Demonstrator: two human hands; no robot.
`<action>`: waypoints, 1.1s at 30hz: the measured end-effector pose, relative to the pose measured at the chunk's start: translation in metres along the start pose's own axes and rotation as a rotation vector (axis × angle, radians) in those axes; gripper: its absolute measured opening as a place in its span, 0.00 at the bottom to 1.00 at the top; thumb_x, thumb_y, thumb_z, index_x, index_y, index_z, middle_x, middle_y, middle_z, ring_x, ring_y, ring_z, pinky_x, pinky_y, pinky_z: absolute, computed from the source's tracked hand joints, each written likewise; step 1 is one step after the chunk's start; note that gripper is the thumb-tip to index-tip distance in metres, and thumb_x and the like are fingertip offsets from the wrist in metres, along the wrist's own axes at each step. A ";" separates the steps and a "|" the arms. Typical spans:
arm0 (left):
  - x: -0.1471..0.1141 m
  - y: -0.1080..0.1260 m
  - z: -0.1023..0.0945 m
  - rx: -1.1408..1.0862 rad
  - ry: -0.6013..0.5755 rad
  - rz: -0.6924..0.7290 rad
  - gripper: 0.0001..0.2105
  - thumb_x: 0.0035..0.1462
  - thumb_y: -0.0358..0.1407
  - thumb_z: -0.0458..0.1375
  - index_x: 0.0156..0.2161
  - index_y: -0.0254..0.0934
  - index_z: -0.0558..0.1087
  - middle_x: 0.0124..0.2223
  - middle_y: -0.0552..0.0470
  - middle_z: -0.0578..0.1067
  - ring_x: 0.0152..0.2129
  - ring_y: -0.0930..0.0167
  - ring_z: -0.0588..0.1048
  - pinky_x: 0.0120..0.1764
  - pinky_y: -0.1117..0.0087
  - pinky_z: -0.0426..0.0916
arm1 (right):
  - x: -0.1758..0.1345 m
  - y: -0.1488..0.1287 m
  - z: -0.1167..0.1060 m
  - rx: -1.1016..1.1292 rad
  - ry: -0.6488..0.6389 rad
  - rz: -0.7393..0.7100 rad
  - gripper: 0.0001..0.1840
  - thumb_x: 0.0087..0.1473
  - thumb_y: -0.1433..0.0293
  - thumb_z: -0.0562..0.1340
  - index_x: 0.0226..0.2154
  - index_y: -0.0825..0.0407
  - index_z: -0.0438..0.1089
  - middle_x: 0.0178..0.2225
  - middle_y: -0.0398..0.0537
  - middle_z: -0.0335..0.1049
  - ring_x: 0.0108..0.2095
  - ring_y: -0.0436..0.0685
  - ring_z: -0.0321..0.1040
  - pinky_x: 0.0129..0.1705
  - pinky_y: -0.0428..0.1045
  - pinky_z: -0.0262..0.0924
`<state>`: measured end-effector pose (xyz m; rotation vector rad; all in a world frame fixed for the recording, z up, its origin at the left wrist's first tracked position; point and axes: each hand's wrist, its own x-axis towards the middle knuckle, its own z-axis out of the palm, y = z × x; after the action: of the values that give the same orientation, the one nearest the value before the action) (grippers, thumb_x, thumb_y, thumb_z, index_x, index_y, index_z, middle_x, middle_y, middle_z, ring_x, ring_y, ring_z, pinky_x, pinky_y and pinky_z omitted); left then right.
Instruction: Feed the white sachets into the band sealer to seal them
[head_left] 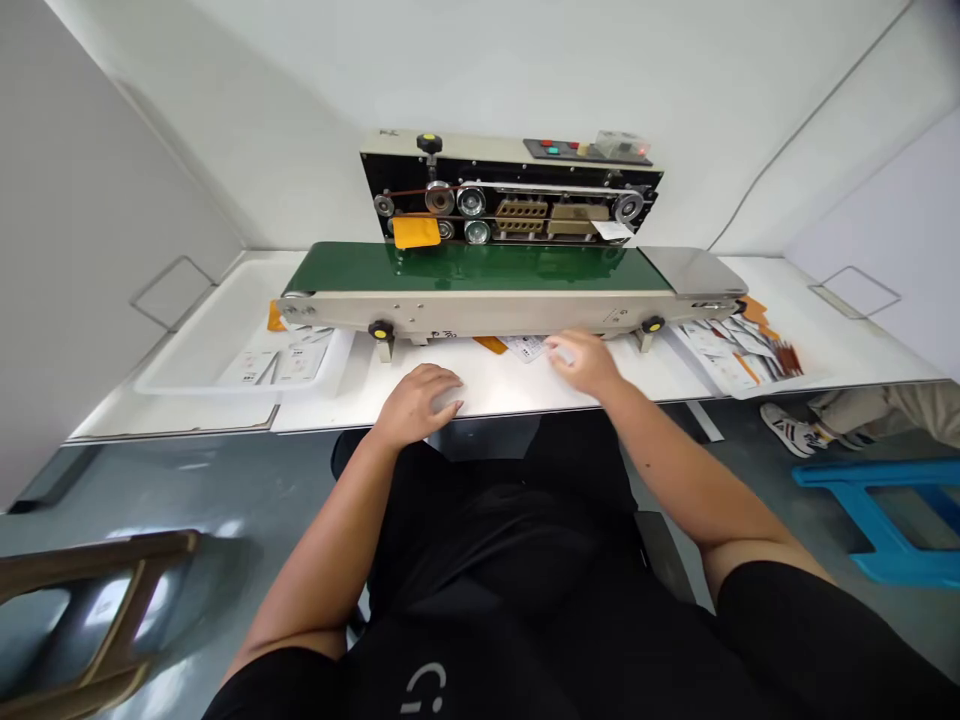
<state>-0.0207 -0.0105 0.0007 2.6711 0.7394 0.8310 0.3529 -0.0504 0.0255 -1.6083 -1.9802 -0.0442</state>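
Observation:
My right hand [583,362] is at the front edge under the band sealer [480,310], fingers curled and pinched at the edge of a white printed sachet [526,347]. Part of that sachet is hidden beneath the machine. Beside it lies an orange sachet [491,344], also partly covered. My left hand [421,402] rests on the white table's front edge, fingers bent, thumb apart, nothing in it. On the sealer, an orange sachet [416,232] hangs at the left rollers above the green belt [480,267]. A white sachet [613,230] sits at the right end of the sealing band.
A white tray [172,380] with several sachets stands left. At right, another tray [739,392] holds a pile of white and orange sachets [739,350]. Sealer knobs [381,331] jut forward. A brown stool [135,620], a blue stool [862,500] and another person's shoe [791,430] are below.

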 end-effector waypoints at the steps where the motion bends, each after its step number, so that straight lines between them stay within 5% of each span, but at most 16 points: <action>1: 0.000 0.000 0.001 0.012 -0.005 -0.004 0.15 0.67 0.44 0.61 0.54 0.41 0.80 0.53 0.44 0.82 0.53 0.56 0.78 0.59 0.50 0.72 | -0.007 -0.013 0.017 -0.006 -0.120 0.029 0.25 0.65 0.55 0.59 0.58 0.48 0.75 0.58 0.56 0.74 0.61 0.69 0.68 0.66 0.63 0.62; 5: 0.001 0.000 0.002 0.047 -0.026 -0.011 0.16 0.66 0.43 0.61 0.55 0.40 0.80 0.55 0.43 0.82 0.54 0.56 0.78 0.59 0.50 0.72 | 0.001 -0.036 0.059 -0.111 -0.298 0.251 0.48 0.62 0.42 0.57 0.74 0.53 0.57 0.76 0.59 0.50 0.75 0.74 0.45 0.76 0.66 0.43; 10: 0.001 -0.002 0.005 0.071 -0.014 -0.067 0.19 0.66 0.43 0.62 0.58 0.41 0.78 0.60 0.43 0.79 0.58 0.55 0.76 0.63 0.49 0.70 | 0.036 -0.037 0.072 -0.173 -0.419 0.375 0.47 0.65 0.38 0.50 0.74 0.49 0.58 0.76 0.59 0.49 0.75 0.79 0.44 0.74 0.74 0.35; 13: 0.002 -0.002 0.007 0.111 -0.014 -0.106 0.27 0.65 0.45 0.63 0.66 0.41 0.70 0.68 0.41 0.72 0.65 0.53 0.70 0.67 0.47 0.65 | 0.046 -0.049 0.081 -0.074 -0.499 0.218 0.43 0.66 0.39 0.53 0.75 0.40 0.56 0.78 0.52 0.47 0.76 0.79 0.44 0.74 0.76 0.36; 16: 0.003 -0.001 0.007 0.151 -0.064 -0.115 0.39 0.63 0.48 0.66 0.74 0.40 0.58 0.75 0.37 0.60 0.72 0.51 0.61 0.71 0.44 0.59 | 0.043 -0.068 0.091 0.116 -0.546 -0.114 0.41 0.62 0.44 0.64 0.73 0.37 0.61 0.77 0.47 0.48 0.76 0.77 0.44 0.75 0.74 0.37; 20: 0.004 -0.001 0.008 0.151 -0.150 -0.136 0.44 0.62 0.52 0.66 0.75 0.39 0.54 0.77 0.35 0.57 0.74 0.49 0.58 0.71 0.44 0.58 | 0.028 -0.081 0.097 0.339 -0.445 -0.385 0.38 0.58 0.53 0.71 0.68 0.41 0.68 0.73 0.50 0.59 0.74 0.69 0.54 0.75 0.67 0.48; 26: 0.005 -0.001 0.009 0.119 -0.136 -0.171 0.32 0.67 0.46 0.62 0.72 0.42 0.63 0.68 0.41 0.72 0.64 0.54 0.70 0.67 0.50 0.65 | 0.013 -0.072 0.090 0.485 -0.318 -0.296 0.30 0.58 0.68 0.67 0.63 0.41 0.75 0.66 0.47 0.70 0.67 0.64 0.67 0.70 0.62 0.61; 33: 0.000 -0.001 0.012 0.207 -0.080 -0.222 0.23 0.66 0.35 0.59 0.65 0.43 0.74 0.60 0.43 0.75 0.59 0.54 0.71 0.63 0.51 0.66 | 0.011 -0.076 0.083 0.594 -0.082 -0.238 0.33 0.54 0.77 0.57 0.59 0.45 0.77 0.59 0.50 0.74 0.60 0.62 0.71 0.67 0.60 0.65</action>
<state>-0.0136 -0.0108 -0.0095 2.7115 1.1320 0.6180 0.2486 -0.0298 -0.0139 -1.0053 -1.9838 0.4797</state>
